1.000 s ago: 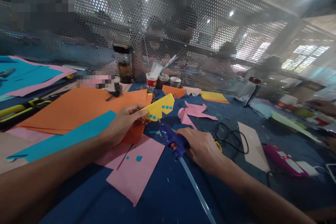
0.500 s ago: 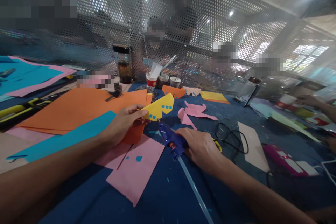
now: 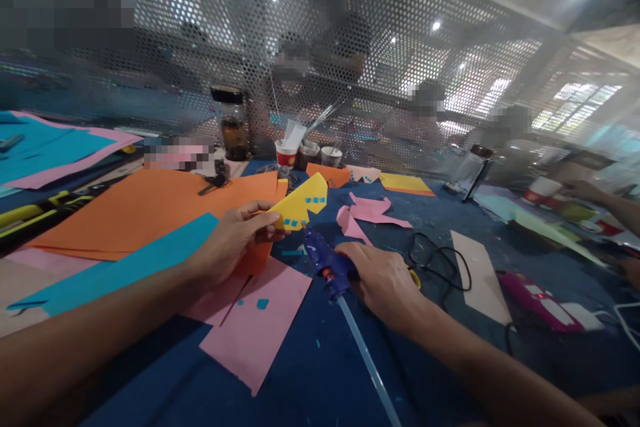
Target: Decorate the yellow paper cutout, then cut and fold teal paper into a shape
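Pinched between the thumb and fingers of my left hand (image 3: 245, 233) is a yellow paper cutout (image 3: 303, 203) with small blue squares along its notched edge. My right hand (image 3: 383, 277) grips a blue hot glue gun (image 3: 323, 257). A long clear glue stick (image 3: 367, 353) sticks out of its back end. The gun's nozzle is at the cutout's lower edge, near the blue squares; whether it touches I cannot tell. Below lies a pink paper sheet (image 3: 257, 333) bearing small blue pieces. Orange paper (image 3: 256, 259) shows beneath my left hand.
Large orange sheets (image 3: 125, 213) and a blue strip (image 3: 150, 267) lie left. Pink scraps (image 3: 370, 213), a black cord (image 3: 440, 253) and a magenta power strip (image 3: 540, 300) are to the right. Paper cups (image 3: 286, 155) and a jar (image 3: 233, 127) stand behind, before a perforated metal screen (image 3: 400, 47). Another person's arm (image 3: 600, 197) reaches in at right.
The view has shifted slightly. My hands keep their holds on the yellow cutout and the glue gun, with the nozzle still by the cutout's lower edge.
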`<move>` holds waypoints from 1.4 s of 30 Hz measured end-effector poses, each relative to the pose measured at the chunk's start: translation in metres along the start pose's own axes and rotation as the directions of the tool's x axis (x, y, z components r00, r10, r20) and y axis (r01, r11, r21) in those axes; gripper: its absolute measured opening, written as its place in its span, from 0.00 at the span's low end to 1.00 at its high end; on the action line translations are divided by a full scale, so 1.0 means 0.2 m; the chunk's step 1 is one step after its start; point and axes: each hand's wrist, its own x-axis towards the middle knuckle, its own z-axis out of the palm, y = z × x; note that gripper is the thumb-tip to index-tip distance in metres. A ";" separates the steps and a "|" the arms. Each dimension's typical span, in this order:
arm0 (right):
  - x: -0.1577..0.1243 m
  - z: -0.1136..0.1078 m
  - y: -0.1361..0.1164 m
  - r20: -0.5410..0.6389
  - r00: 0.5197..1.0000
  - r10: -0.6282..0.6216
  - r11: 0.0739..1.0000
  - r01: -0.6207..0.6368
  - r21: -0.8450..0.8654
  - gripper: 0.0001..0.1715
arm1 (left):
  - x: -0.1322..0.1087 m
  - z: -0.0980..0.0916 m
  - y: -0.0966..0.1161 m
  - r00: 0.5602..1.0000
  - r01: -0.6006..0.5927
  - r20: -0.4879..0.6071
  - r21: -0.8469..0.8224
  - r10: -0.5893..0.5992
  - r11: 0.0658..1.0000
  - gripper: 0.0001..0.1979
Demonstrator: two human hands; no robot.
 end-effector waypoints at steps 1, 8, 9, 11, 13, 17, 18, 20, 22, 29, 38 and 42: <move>0.00 0.00 0.00 0.002 1.000 0.001 1.000 -0.001 0.001 0.23 | 0.00 0.00 0.00 1.000 0.005 -0.004 -0.006 -0.005 1.000 0.14; -0.01 0.01 0.00 -0.003 1.000 -0.005 1.000 0.005 0.001 0.22 | 0.00 0.01 0.01 1.000 0.019 -0.011 -0.032 -0.019 0.999 0.15; -0.01 0.01 0.00 -0.007 1.000 -0.005 1.000 0.005 0.001 0.22 | -0.01 0.01 0.01 1.000 0.020 -0.012 -0.035 -0.021 0.999 0.15; -0.01 0.01 0.00 -0.005 1.000 -0.001 1.000 0.001 0.002 0.22 | -0.01 0.01 0.01 1.000 0.025 -0.014 -0.041 -0.025 0.999 0.15; 0.00 0.00 0.00 0.003 1.000 0.006 1.000 -0.006 0.004 0.21 | -0.01 0.02 0.01 0.999 0.027 -0.017 -0.048 -0.027 0.999 0.15; 0.00 0.00 -0.01 0.012 1.000 0.011 1.000 -0.011 0.011 0.22 | -0.02 0.03 0.02 0.999 0.038 -0.033 -0.037 -0.039 0.999 0.15; 0.00 0.00 -0.01 0.010 1.000 0.009 1.000 -0.009 0.013 0.21 | -0.03 0.04 0.03 0.998 0.042 -0.035 -0.032 -0.043 0.999 0.15; 0.00 0.00 -0.01 0.005 1.000 0.006 1.000 -0.006 0.010 0.21 | -0.03 0.05 0.04 0.998 0.050 -0.037 -0.026 -0.051 0.998 0.15; 0.00 0.00 -0.01 0.002 1.000 0.007 1.000 -0.007 0.006 0.21 | -0.04 0.05 0.04 0.997 0.055 -0.044 -0.030 -0.056 0.998 0.14; 0.00 0.00 -0.01 0.004 1.000 0.009 1.000 -0.009 0.003 0.22 | -0.03 0.04 0.03 0.998 0.044 -0.033 -0.054 -0.046 0.998 0.14; 0.00 0.01 0.00 -0.021 1.000 -0.016 1.000 0.016 -0.007 0.21 | -0.02 0.02 0.01 1.000 0.021 0.000 -0.046 -0.021 0.999 0.15; 0.00 0.01 0.00 -0.012 1.000 -0.014 1.000 0.014 -0.009 0.22 | -0.02 0.02 0.01 1.000 0.027 0.010 -0.043 -0.027 0.999 0.14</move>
